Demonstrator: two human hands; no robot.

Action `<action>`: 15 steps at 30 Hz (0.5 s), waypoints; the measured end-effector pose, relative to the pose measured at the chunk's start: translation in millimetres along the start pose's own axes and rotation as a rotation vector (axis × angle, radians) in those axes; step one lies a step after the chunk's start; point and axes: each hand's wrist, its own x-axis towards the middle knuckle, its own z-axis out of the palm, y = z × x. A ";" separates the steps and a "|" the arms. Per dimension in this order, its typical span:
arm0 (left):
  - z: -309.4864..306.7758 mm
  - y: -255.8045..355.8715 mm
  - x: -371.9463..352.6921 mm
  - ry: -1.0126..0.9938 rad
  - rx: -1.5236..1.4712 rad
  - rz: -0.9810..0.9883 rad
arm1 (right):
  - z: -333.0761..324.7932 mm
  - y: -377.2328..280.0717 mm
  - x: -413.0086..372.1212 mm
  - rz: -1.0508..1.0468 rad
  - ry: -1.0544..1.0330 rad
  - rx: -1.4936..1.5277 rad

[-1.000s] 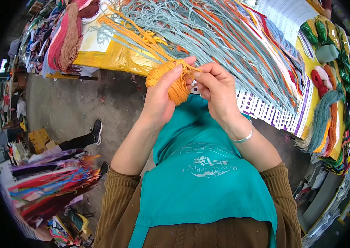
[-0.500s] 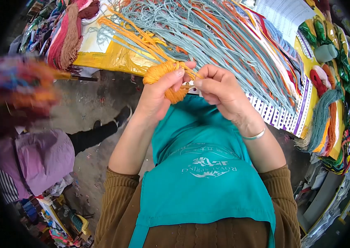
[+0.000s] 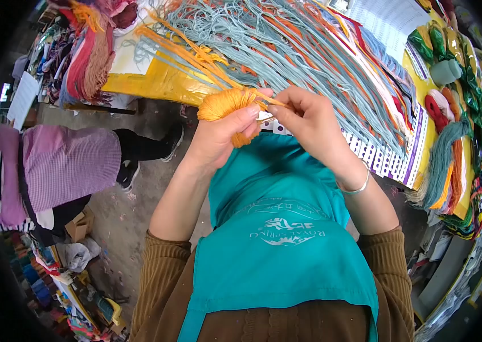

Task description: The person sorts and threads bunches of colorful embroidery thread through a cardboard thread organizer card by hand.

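Observation:
A bundle of orange-yellow yarn [image 3: 221, 104] is gripped by my left hand [image 3: 224, 129], with the thumb lying across its lower right side. My right hand [image 3: 311, 122] is just to the right, thumb and forefinger pinched on thin orange strands that run from the bundle. Loose orange strands [image 3: 187, 51] stretch from the bundle up and left over the table. Close behind my hands lie long light blue-grey threads [image 3: 292, 62] mixed with orange ones.
The yellow-covered table [image 3: 167, 85] holds a printed sheet [image 3: 383, 23], a pale green cylinder [image 3: 445, 72], a white hole-punched card [image 3: 375, 157] and colored skeins [image 3: 449, 148]. A person in a pink checked apron [image 3: 73, 159] stands at the left. Red and brown yarn [image 3: 90, 62] hangs from the table.
My right hand has turned slightly and shifted a little right along the strands. The person at the left has moved, and the blurred colorful bundle there now lies over the table's upper left.

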 end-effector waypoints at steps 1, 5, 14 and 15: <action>-2.4 -0.7 -0.3 0.009 0.011 0.002 | -1.6 -2.2 -1.4 -0.135 0.034 -0.044; -36.9 5.7 -2.4 -0.225 -0.390 -0.130 | -10.0 -12.0 -5.5 -0.370 0.059 0.304; -135.2 56.4 -73.1 -0.009 -0.858 0.284 | -221.4 -9.3 -53.3 -0.260 0.484 0.824; -154.5 56.7 -89.4 0.017 -0.860 0.329 | -256.6 -11.6 -66.5 -0.223 0.721 0.761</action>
